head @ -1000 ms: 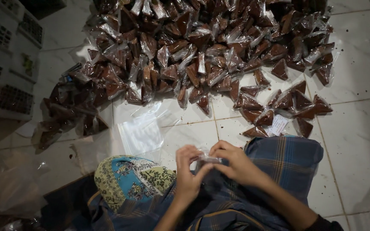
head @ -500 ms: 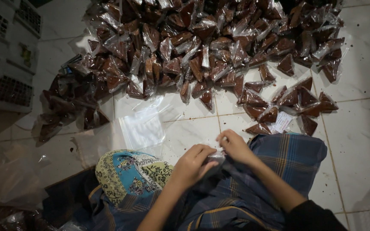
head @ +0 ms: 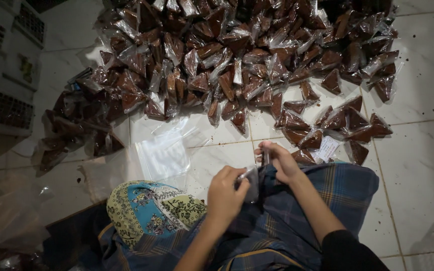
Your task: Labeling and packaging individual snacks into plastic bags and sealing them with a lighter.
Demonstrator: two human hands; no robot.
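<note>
My left hand (head: 226, 194) and my right hand (head: 279, 160) both pinch a small clear plastic bag (head: 253, 174) held over my lap, which is covered by a blue checked cloth (head: 337, 188). The bag's contents are hard to make out. Just beyond my right hand lie several clear packets of dark brown filling (head: 327, 125) on the white tiled floor (head: 418, 145). A much larger heap of the same brown packets (head: 237, 55) fills the far side of the floor.
A stack of empty clear bags (head: 164, 155) lies on the tiles left of my hands. A patterned blue, yellow and green cloth bundle (head: 146, 211) sits at my left knee. White slotted crates (head: 6, 65) stand at the far left. More brown packets (head: 76, 130) trail left.
My hands have drifted slightly up and right over my lap while still working the small bag; the view has tilted a little, the heap now sitting lower.
</note>
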